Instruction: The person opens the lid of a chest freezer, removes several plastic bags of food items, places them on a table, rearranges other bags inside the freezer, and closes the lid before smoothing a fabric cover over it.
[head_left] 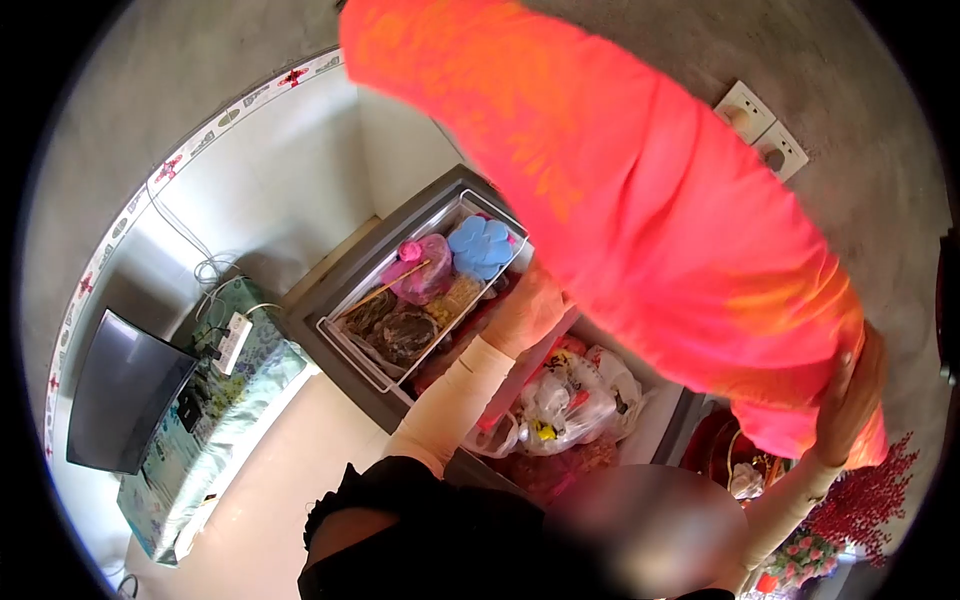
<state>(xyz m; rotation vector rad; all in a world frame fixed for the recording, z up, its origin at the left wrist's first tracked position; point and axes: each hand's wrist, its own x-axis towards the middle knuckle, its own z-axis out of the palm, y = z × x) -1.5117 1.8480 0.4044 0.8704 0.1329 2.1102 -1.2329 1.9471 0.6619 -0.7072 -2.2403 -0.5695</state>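
A bright red-orange cloth (pixel 620 210) with a gold pattern stretches across the upper view, slanting over an open chest freezer (pixel 365 395). Whatever lies beneath the cloth is hidden. At its right end my right hand (pixel 848 405) is closed on the cloth's edge. My left hand (pixel 530 310) is by the cloth's lower edge, over the freezer opening, its fingers mostly hidden. Beside it, a white wire basket (pixel 400 375) holds a pink bag (pixel 422 275), a blue bag (pixel 480 247) and dark bagged food (pixel 405 332). Clear plastic bags (pixel 575 400) fill the freezer's middle.
A dark monitor (pixel 128 392) and a white power strip (pixel 233 343) rest on a cloth-covered stand (pixel 230 400) at left. Wall sockets (pixel 760 128) are at upper right. Red decorative sprigs (pixel 865 510) and pink flowers (pixel 802 560) stand at lower right.
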